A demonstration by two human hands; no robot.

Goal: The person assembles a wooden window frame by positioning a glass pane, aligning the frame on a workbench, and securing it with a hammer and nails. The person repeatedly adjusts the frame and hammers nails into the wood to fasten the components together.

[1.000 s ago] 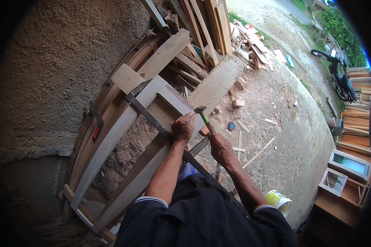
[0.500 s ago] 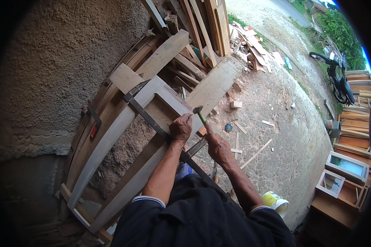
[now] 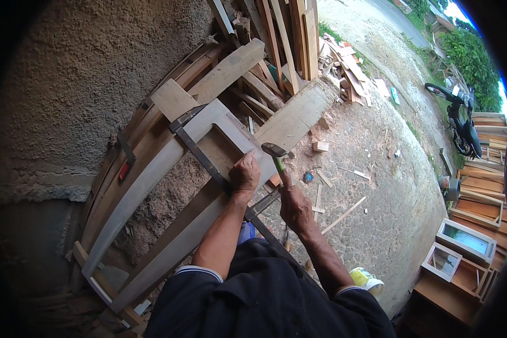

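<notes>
My right hand (image 3: 297, 208) is closed round the green handle of a hammer (image 3: 274, 150). The hammer's dark head hangs just right of my left hand, apart from it. My left hand (image 3: 244, 174) rests in a closed pinch on the near end of a pale wooden frame (image 3: 231, 127); whatever its fingers hold is hidden. A dark metal bar clamp (image 3: 200, 158) lies across the frame and passes under my left wrist. From there the frame's long rails stretch toward the lower left, one of them curved (image 3: 130, 194).
A wide plank (image 3: 296, 115) juts out beyond the frame. Timber offcuts (image 3: 343, 67) lie heaped farther off. A rough wall (image 3: 96, 84) bounds the left. A blue tape measure (image 3: 308, 177) and wood scraps lie on the ground, with a bucket (image 3: 367, 280) by my right arm.
The hammer head has turned, its side now showing more broadly, and sits slightly higher beside my left hand. My left hand keeps its place on the frame. The whole view has shifted slightly.
</notes>
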